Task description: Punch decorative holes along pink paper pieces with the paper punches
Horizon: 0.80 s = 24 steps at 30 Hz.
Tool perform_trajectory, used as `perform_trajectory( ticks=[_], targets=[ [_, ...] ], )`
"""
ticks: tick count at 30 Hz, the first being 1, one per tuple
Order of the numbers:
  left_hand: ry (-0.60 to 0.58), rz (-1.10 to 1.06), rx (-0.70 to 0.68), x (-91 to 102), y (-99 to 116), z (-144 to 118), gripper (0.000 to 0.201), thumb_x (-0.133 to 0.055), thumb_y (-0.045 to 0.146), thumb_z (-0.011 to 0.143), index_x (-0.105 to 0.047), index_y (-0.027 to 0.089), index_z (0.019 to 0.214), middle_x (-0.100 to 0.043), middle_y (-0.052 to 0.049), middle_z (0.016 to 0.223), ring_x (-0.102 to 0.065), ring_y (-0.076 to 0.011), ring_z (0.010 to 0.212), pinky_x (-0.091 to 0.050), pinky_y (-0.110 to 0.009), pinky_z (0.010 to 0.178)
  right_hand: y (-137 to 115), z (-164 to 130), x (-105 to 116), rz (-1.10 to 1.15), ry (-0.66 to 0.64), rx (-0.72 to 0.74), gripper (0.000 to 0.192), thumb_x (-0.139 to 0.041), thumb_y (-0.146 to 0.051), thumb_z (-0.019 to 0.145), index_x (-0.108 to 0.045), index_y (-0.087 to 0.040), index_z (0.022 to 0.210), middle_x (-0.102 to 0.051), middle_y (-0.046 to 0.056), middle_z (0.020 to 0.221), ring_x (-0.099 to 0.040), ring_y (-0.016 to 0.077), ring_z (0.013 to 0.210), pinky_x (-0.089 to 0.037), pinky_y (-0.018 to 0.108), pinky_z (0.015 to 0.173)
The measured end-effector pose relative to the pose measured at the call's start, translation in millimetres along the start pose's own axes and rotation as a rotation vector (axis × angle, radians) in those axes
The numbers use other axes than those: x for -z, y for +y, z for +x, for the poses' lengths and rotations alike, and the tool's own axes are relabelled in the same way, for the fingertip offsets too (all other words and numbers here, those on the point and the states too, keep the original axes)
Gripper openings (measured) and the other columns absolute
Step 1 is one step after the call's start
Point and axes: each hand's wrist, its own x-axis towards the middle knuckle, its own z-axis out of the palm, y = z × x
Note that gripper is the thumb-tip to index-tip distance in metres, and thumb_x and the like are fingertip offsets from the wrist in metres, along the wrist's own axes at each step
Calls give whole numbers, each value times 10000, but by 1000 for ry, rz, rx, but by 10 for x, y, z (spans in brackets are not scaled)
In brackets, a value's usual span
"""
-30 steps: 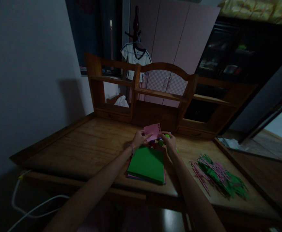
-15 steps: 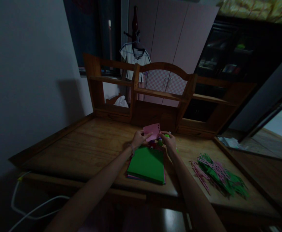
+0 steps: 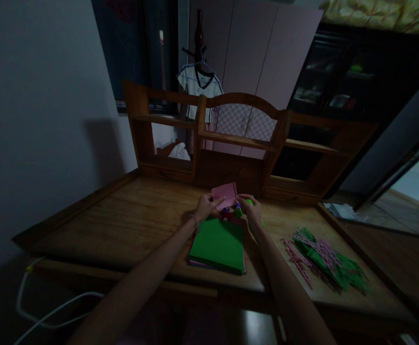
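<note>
My left hand (image 3: 205, 207) pinches a small pink sheet of paper (image 3: 225, 195) by its lower left edge and holds it tilted above the desk. My right hand (image 3: 252, 211) is closed around a small green and red tool (image 3: 237, 211) that meets the sheet's lower right edge, which shows a row of small notches. Both hands hover just beyond a stack of coloured paper with a green sheet on top (image 3: 218, 244).
A pile of green and pink paper strips (image 3: 324, 258) lies on the wooden desk (image 3: 130, 220) at the right. A wooden shelf unit (image 3: 238, 139) stands along the desk's back. A white cable (image 3: 47, 306) hangs below the front left edge.
</note>
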Motion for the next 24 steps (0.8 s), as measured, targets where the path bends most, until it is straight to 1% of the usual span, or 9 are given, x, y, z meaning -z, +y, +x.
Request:
perform_trajectory(
  ticks=[8,13,18,24],
  targets=[
    [-14,-9,2,-9,5,-5,436,-736,433,647,-708,73,891,-710,-120,865,-646,-194,723,-490,-268,654,2,15,-13,4,10,1,373,-703,-435,586,-685,-134,805,-564,-3,552,-440,93,465,-303,209,434],
    [-30,-21,40,-18,13,-11,477,-743,454,629,-705,66,905,-710,-121,845,-640,-185,683,-482,-257,615,-15,-1,-10,-34,6,-11,349,-693,-425,603,-677,-144,810,-569,-6,554,-445,99,469,-311,213,446],
    [-25,-1,16,-13,-23,0,470,-734,452,642,-703,68,912,-710,-123,864,-642,-190,706,-482,-255,616,-4,-12,-17,10,-5,-4,335,-690,-410,610,-672,-143,813,-567,-11,571,-441,93,479,-315,209,448],
    [-31,11,-2,-10,-25,7,461,-729,443,655,-705,64,915,-709,-130,891,-645,-196,738,-485,-262,650,35,15,-6,-6,-4,9,344,-680,-419,604,-679,-138,803,-553,-11,544,-433,93,468,-320,211,448]
  ],
)
